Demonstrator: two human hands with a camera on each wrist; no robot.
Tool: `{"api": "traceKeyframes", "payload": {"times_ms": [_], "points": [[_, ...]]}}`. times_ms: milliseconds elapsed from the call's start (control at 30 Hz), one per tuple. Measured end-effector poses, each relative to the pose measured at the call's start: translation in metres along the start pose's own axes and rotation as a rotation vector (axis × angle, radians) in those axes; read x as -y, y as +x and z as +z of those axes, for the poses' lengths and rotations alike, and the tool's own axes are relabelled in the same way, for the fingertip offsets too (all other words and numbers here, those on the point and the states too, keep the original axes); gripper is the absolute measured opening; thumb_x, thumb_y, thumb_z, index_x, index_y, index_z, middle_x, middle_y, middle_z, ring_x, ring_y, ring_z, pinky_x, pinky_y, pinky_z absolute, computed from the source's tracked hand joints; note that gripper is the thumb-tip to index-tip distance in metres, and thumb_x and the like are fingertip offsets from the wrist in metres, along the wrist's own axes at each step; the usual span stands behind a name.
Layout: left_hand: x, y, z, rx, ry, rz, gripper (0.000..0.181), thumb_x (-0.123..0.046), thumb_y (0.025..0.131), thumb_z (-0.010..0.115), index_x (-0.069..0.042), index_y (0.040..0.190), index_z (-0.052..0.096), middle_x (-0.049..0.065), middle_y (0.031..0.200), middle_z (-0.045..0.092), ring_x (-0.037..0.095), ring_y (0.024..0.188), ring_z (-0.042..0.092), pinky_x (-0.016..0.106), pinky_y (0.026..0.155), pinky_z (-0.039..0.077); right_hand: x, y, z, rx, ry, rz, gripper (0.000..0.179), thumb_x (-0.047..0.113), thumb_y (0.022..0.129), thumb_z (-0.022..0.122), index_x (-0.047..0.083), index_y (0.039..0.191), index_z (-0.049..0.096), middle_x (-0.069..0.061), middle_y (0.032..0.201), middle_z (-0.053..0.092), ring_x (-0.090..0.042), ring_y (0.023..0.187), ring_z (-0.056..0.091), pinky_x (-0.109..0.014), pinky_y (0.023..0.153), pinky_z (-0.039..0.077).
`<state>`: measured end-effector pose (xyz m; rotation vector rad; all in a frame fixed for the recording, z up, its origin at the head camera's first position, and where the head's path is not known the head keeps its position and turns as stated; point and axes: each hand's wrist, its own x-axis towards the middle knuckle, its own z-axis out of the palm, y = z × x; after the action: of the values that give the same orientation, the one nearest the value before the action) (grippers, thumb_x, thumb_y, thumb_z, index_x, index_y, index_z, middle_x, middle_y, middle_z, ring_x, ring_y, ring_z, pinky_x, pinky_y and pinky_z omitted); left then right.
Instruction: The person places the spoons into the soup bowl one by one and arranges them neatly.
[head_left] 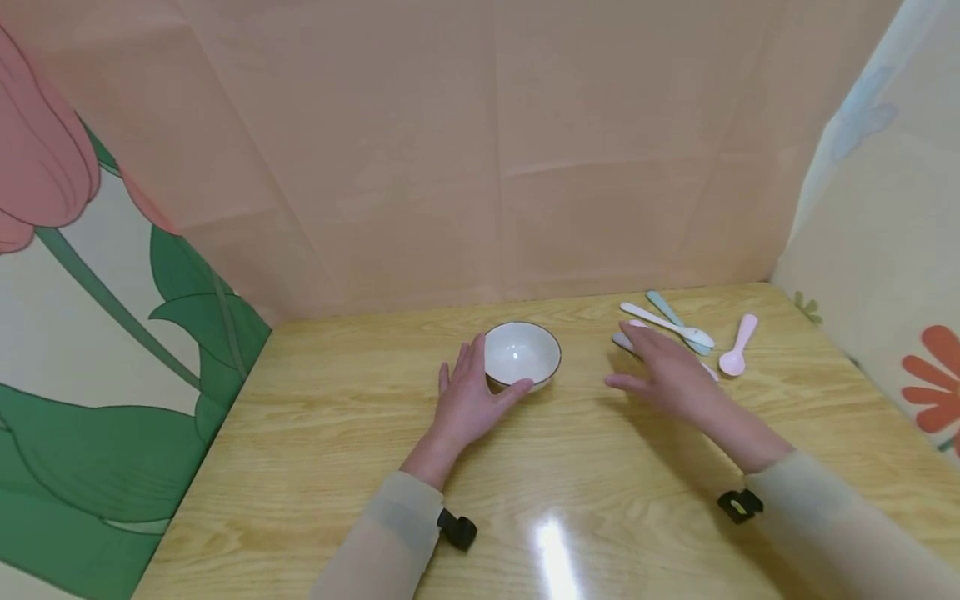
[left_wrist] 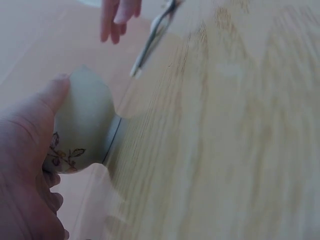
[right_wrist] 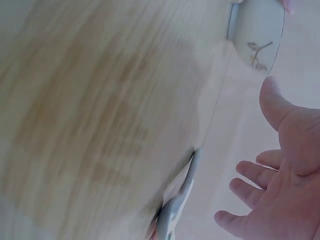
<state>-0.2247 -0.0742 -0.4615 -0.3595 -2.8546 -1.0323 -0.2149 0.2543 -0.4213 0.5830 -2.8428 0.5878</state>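
Left grip [head_left: 468, 400] curls round the near left side of the white bowl [head_left: 522, 354], thumb along its outer wall; the bowl stands upright on the wooden bench [head_left: 360, 483]. Right grip [head_left: 667, 375] is spread, thumb apart from the fingers, above a few overlapping utensils. Among these, a white spoon [head_left: 663, 320] crosses a grey-green utensil [head_left: 662, 303]. Just to their right lies a pink spoon [head_left: 741, 342].

1. The left hand [head_left: 468, 402] hides the left side of the bowl [head_left: 522, 352].
2. Spoons [head_left: 622, 341] beneath the right hand [head_left: 670, 377] are partly covered.
3. Beyond the right thumb, the right wrist view's top edge crops the bowl.
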Motion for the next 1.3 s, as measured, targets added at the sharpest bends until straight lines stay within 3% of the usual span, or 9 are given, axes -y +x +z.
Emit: {"api": "traceKeyframes", "payload": {"times_ms": [267, 400, 533, 900, 1300], "points": [[0.001, 0.002, -0.001, 0.002, -0.006, -0.002, 0.118, -0.079, 0.094, 0.07, -0.008, 0.176, 0.022, 0.015, 0.179, 0.031, 0.037, 0.168, 0.019, 0.066, 0.133, 0.006, -0.016, -0.003, -0.013, -0.003, -0.019, 0.034, 0.097, 0.038, 0.098, 0.087, -0.006, 0.167, 0.037, -0.037, 0.161, 0.047, -0.064, 0.142, 0.046, -0.077, 0.112, 0.04], [-0.001, 0.003, -0.003, -0.002, -0.006, 0.0, 0.116, -0.078, 0.095, 0.07, -0.011, 0.176, 0.021, 0.014, 0.178, 0.032, 0.036, 0.168, 0.019, 0.065, 0.133, 0.006, -0.024, -0.003, -0.021, 0.048, -0.028, 0.106, 0.099, 0.046, 0.102, 0.08, -0.003, 0.172, 0.028, -0.04, 0.161, 0.042, -0.067, 0.139, 0.045, -0.079, 0.106, 0.043], [-0.001, 0.003, -0.003, 0.0, -0.008, 0.003, 0.116, -0.077, 0.095, 0.071, -0.011, 0.176, 0.022, 0.014, 0.178, 0.033, 0.036, 0.168, 0.018, 0.065, 0.133, 0.006, -0.032, -0.002, -0.026, 0.066, -0.028, 0.125, 0.097, 0.045, 0.106, 0.076, -0.002, 0.173, 0.022, -0.043, 0.159, 0.042, -0.067, 0.136, 0.048, -0.079, 0.101, 0.047], [-0.001, 0.002, -0.003, 0.012, -0.015, -0.019, 0.119, -0.077, 0.095, 0.07, -0.008, 0.177, 0.019, 0.014, 0.179, 0.029, 0.035, 0.168, 0.017, 0.064, 0.134, 0.005, -0.051, 0.007, -0.032, 0.117, 0.029, 0.155, 0.082, 0.033, 0.112, 0.069, -0.006, 0.17, 0.027, -0.04, 0.146, 0.057, -0.062, 0.128, 0.058, -0.077, 0.098, 0.049], [0.0, 0.0, 0.001, 0.012, -0.027, -0.013, 0.119, -0.078, 0.094, 0.07, -0.008, 0.176, 0.02, 0.016, 0.178, 0.031, 0.036, 0.168, 0.018, 0.064, 0.134, 0.006, -0.064, 0.01, -0.018, 0.141, 0.109, 0.139, 0.07, 0.023, 0.11, 0.072, -0.014, 0.162, 0.041, -0.029, 0.127, 0.068, -0.044, 0.112, 0.068, -0.061, 0.089, 0.057]]}}
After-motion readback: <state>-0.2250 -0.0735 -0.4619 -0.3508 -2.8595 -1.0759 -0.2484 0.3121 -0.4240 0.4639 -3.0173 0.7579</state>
